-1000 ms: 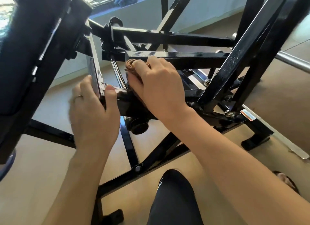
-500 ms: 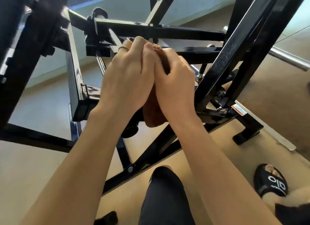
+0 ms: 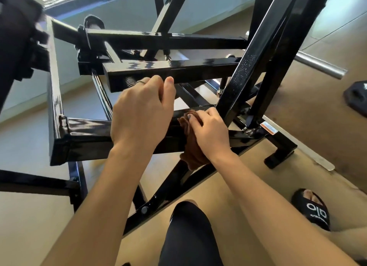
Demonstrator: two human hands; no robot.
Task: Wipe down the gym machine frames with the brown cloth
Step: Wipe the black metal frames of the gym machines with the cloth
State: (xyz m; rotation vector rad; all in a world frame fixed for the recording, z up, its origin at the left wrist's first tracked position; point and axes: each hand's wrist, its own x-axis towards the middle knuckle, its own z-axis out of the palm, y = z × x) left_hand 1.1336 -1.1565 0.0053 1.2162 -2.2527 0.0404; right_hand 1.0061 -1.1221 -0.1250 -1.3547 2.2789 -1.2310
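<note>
**Hands part; cloth goes down to the lower bar**

Half a second ago both hands were pressed together around the cloth, up in front of the upper bars. Now they are apart. The right hand has dropped onto the lower bar of the frame, fingers curled over the cloth and pressing it against the bar just beside the slanted upright; brown folds stick out past the fingertips and hang below the bar's edge. The left hand no longer touches the cloth. It hovers over the same bar, left of the right hand, fingers loosely curled and holding nothing that can be seen (whether the fingertips touch the bar above is unclear). A second ago the left hand gripped the frame's left corner, and the right held the cloth higher up.

Counted: two hands, one cloth, one ring on the left hand. One black-clad knee shows at the bottom edge, and one foot in a black slide sandal stands on the floor at lower right. One silver rod juts out at the right, with one dark weight plate lying on the floor beyond it. One coil spring sits under the middle bar.
</note>
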